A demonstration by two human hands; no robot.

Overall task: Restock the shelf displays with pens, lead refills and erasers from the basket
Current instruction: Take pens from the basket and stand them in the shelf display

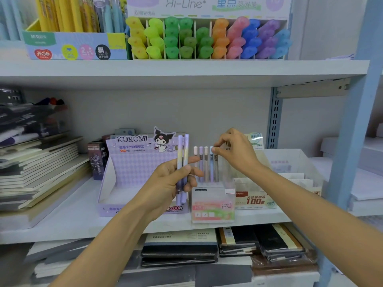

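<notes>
Partway, I reckon: my L hand grips 2 refill tubes not yet shelved, R hand pinches a tube top in the clear stand, Kuromi box beside looks empty, basket unseen.

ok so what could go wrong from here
1. The right hand seems to pinch the end tube of a tight row; moving it may knock its neighbours askew.
2. The left hand holds two tubes between thumb and fingers; one could slip while attention is on the other hand.
3. The clear holder stands near the shelf edge; a downward push might tip or shift it forward.
</notes>
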